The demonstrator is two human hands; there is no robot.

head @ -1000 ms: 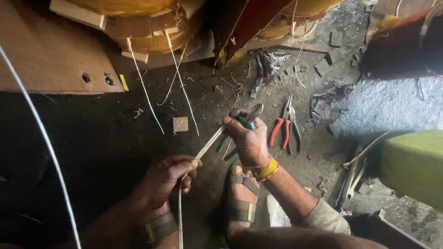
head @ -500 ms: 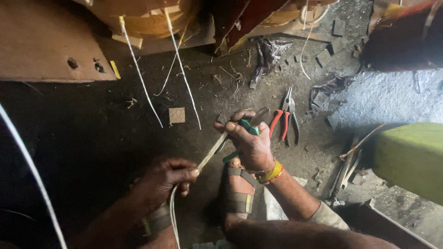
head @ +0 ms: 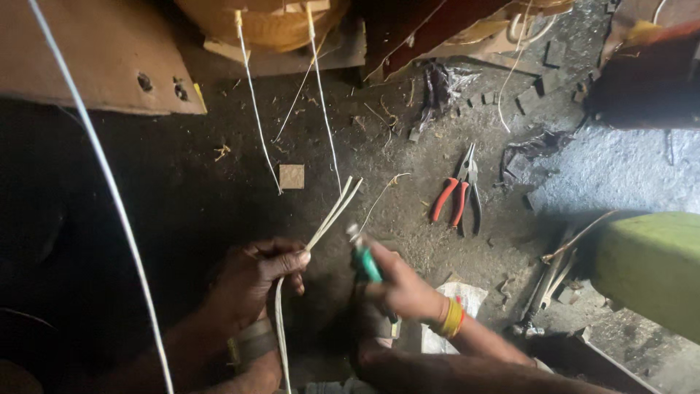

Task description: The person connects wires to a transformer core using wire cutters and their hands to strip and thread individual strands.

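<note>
While the left hand [head: 255, 281] pinches the pale cane strips [head: 332, 211] so their ends fan upward, the right hand [head: 397, 288] is wrapped around a green-handled tool [head: 364, 261] just beside them — earlier it sat on the strips. Red pliers [head: 456, 197] lie apart on the floor [head: 219, 190].

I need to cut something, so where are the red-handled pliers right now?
The red-handled pliers lie on the dirt floor, up and right of the right hand, left of the green block.
</note>
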